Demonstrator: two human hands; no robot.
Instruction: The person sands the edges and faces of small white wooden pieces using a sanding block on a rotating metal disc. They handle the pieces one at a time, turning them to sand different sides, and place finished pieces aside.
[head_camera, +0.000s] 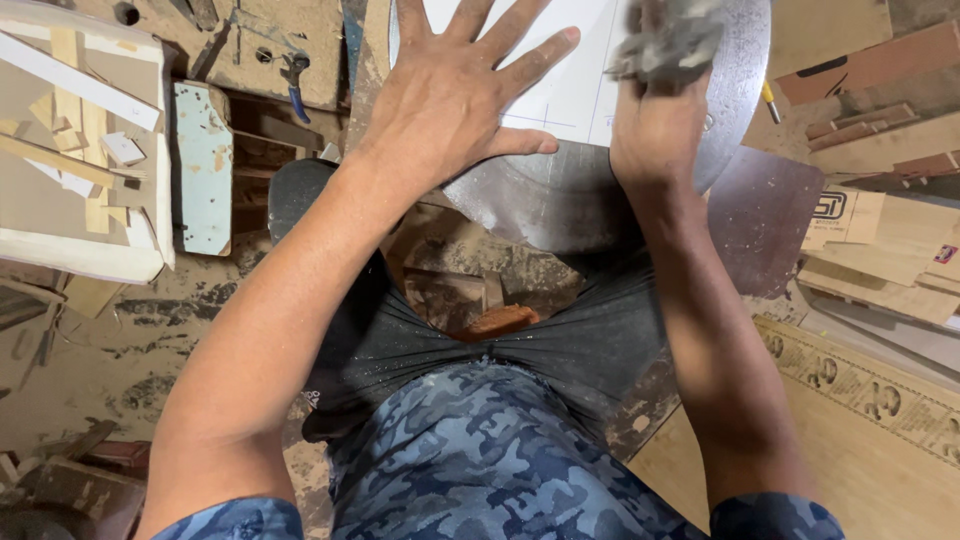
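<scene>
Camouflage shirt (480, 450) nearest. Round metal disc (560, 195) at 12 o'clock is pinned by left hand (450, 100), grip released flat; grey rag (665, 42) is clenched in right hand (655, 125). Disc edge could cut if slipped.

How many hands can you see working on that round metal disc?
2. The left hand lies flat with fingers spread on the round metal disc. The right hand is closed around a grey rag at the disc's right part. No other person's hands show.
</scene>
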